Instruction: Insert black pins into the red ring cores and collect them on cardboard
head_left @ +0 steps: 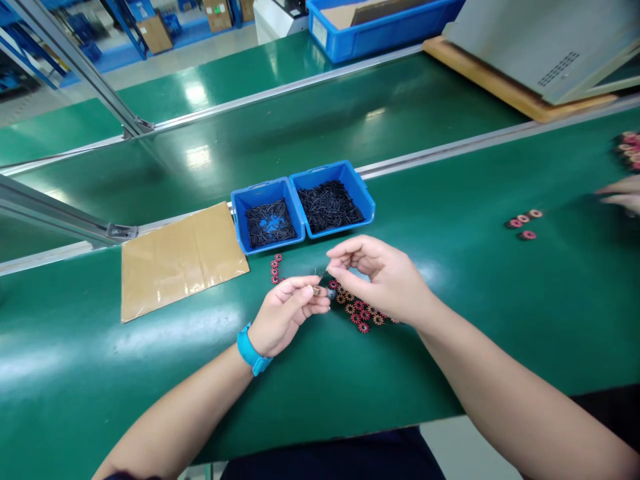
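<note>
My left hand [293,310], with a blue wrist strap [253,350], pinches a small copper-wound motor core [317,291] between thumb and fingers. Thin wire ends stick up from the core. Close above them, my right hand [375,270] has its thumb and index fingertips together; whatever lies between them is too small to make out. Under and beside the right hand lies a cluster of round motor cores [363,327], red and copper-coloured, partly covered by it. A short row of red cores [275,272] lies beyond my left hand.
Two blue bins [300,233] of short black tube-like pieces stand ahead of my hands, beside a flat cardboard sheet [185,260]. Several cores [527,235] lie to the right, near another person's blurred hand [623,193]. A metal rail [480,141] runs behind the green bench.
</note>
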A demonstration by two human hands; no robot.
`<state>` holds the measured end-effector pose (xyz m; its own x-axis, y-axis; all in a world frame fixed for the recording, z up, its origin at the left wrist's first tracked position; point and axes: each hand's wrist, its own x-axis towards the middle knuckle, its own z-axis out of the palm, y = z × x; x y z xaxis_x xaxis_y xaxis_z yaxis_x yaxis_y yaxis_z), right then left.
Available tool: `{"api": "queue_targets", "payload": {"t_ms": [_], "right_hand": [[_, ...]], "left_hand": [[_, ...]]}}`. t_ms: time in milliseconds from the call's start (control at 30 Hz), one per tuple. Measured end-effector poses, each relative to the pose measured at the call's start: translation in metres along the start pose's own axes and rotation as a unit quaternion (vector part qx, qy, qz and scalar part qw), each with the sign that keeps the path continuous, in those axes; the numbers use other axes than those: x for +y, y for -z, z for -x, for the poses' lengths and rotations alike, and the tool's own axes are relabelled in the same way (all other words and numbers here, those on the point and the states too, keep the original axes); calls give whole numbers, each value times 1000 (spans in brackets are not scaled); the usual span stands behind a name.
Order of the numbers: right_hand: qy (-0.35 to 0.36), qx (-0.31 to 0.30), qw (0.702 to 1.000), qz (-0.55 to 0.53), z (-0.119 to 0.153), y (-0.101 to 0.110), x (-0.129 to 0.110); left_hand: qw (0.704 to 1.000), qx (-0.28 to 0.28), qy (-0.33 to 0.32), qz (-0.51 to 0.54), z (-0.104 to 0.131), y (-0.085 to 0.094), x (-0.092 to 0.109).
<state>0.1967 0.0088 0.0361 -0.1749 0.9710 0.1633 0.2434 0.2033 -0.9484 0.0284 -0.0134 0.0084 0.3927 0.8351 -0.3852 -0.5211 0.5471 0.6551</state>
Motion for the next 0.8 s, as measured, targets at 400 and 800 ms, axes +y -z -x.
{"api": "queue_targets", "payload": {"t_ms": [400, 800], "right_hand": [[4, 5, 1000, 5, 1, 1, 3], [4, 6, 1000, 24, 1, 2, 1]], "left_hand": [[1000, 14, 0, -14, -1, 3, 0], [1000, 20, 2, -17, 0, 2, 0]]}}
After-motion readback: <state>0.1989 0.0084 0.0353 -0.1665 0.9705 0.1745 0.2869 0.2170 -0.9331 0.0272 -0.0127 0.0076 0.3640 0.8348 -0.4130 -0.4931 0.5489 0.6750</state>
